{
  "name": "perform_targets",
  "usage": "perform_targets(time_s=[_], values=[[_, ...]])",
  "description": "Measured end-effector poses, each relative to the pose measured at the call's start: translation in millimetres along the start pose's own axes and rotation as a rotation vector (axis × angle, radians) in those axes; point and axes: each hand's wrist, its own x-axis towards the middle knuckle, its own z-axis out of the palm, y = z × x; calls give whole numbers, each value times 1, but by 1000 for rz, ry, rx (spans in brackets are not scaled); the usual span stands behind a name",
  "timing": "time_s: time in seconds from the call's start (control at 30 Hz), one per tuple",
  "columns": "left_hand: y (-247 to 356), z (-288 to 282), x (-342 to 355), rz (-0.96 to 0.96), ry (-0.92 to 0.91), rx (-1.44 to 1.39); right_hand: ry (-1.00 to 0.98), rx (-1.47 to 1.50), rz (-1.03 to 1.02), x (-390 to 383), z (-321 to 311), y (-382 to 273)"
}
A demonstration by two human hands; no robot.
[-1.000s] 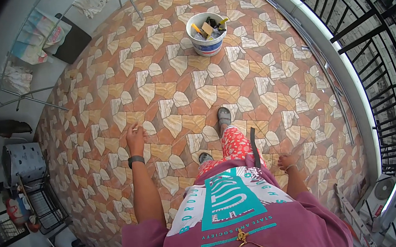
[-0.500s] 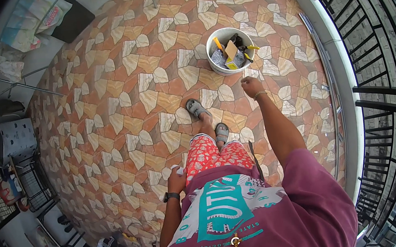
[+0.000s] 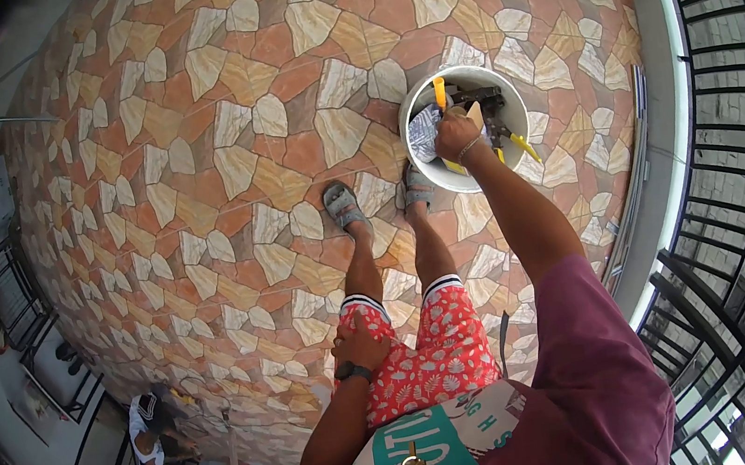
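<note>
Right hand [image 3: 457,135] extends over the near rim of the white bucket [image 3: 515,110], fingers curled beside a cardboard flap [image 3: 475,114]; whether they grip it cannot be determined. Left hand [image 3: 361,345] rests on the red shorts [image 3: 443,341], its grip likewise indeterminable. The bucket stands upright toward the right edge of the floor [image 3: 193,153].
</note>
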Motion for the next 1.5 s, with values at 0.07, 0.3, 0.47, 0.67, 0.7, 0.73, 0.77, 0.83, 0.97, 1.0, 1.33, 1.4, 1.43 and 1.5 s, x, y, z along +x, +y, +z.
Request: perform_targets(time_s=[0.07, 0.3, 0.47, 0.67, 0.7, 0.73, 0.77, 0.83, 0.97, 1.0, 1.33, 1.4, 1.43, 1.5], values=[[15, -8, 0, -37, -3, 14, -75, -313, -274, 28, 26, 17], [59, -11, 1, -102, -8, -22, -832, -279, 148, 73, 90, 93], [68, -12, -1, -162, -138, -41, -490, 187, 578, 74, 97, 105], [80, -24, 4, -164, -216, -18, -399, 167, 413, 89, 123, 132], [79, -23, 4, -169, -213, -9, -360, 180, 393, 89, 123, 134], [78, -23, 4, -172, -217, -11, -358, 188, 394, 88, 121, 136], [78, -23, 4, -173, -219, -14, -357, 172, 280, 87, 118, 138], [76, -20, 3, -174, -208, 8, -348, 155, 165, 85, 107, 139], [74, -14, 3, -174, -216, 27, -371, -42, -177, 87, 80, 132], [74, -12, 3, -169, -212, 26, -351, -72, -293, 89, 73, 132], [28, 7, -13, -123, -185, -247, 204, 131, -581, -11, -66, 45], [4, 5, -9, 79, 20, -573, 286, 243, -628, -57, -104, 1], [6, -14, -15, 143, 66, -845, 361, 314, -656, -81, -123, -28], [13, -76, -40, 303, -136, -1438, 375, 525, -677, -126, -151, -77]])
